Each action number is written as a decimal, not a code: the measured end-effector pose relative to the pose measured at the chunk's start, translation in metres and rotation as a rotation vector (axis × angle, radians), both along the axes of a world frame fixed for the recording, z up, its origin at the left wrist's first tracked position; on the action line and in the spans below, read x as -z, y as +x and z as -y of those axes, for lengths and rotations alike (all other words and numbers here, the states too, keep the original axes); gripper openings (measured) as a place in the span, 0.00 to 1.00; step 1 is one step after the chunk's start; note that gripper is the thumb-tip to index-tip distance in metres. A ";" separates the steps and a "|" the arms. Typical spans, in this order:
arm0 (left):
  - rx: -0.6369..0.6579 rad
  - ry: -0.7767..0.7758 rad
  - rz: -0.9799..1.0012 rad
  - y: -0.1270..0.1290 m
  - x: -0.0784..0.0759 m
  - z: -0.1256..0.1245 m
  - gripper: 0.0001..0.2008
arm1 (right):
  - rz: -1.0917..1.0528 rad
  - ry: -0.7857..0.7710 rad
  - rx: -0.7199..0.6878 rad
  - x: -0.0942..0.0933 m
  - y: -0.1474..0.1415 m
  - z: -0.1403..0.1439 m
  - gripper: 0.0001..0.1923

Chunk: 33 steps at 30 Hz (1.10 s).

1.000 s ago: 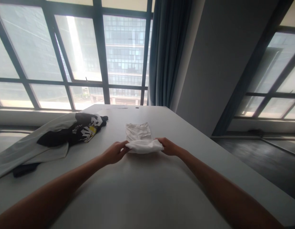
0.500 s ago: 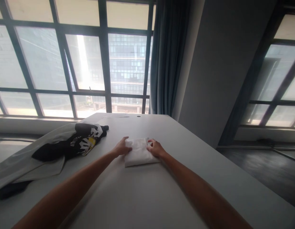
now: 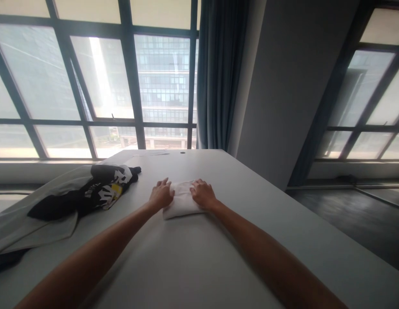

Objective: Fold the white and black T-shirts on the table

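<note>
Pressing down on a small folded white cloth (image 3: 182, 201), both hands lie flat on it near the middle of the desk (image 3: 199, 266). The cloth looks light, soft and limp, with no stiffness of its own, so it would likely sag or fall open if lifted by one corner; its folded edges at the two short sides, or a flat palm beneath it, seem the safest places to take hold. It looks neither fragile nor slippery, though its layers could slide over each other. The left hand (image 3: 161, 195) rests on the cloth's left end, fingers spread loosely and laid flat, gripping nothing. The right hand (image 3: 203, 194) rests on the right end, likewise palm down with fingers slightly curled over the far edge; whether any fingertip tucks under the fabric cannot be told. Well apart to the left lies a black printed garment (image 3: 99, 191) on a pale one (image 3: 31, 219). Windows (image 3: 105, 81) and a curtain (image 3: 215, 73) stand beyond the desk.
</note>
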<state>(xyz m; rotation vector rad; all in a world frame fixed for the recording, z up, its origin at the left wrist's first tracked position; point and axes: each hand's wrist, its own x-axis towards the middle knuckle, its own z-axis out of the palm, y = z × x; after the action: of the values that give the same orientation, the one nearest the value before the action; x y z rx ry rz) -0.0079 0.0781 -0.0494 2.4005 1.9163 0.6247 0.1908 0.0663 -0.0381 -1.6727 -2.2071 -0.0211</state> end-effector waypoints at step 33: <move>0.078 -0.125 -0.093 0.017 0.027 0.045 0.42 | -0.018 -0.387 -0.011 0.027 -0.010 -0.041 0.39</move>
<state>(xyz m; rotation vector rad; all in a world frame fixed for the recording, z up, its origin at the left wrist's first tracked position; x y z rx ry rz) 0.0090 0.0335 -0.0767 2.4515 1.8238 0.3840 0.1810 0.1075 -0.0649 -1.8414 -2.3153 0.4493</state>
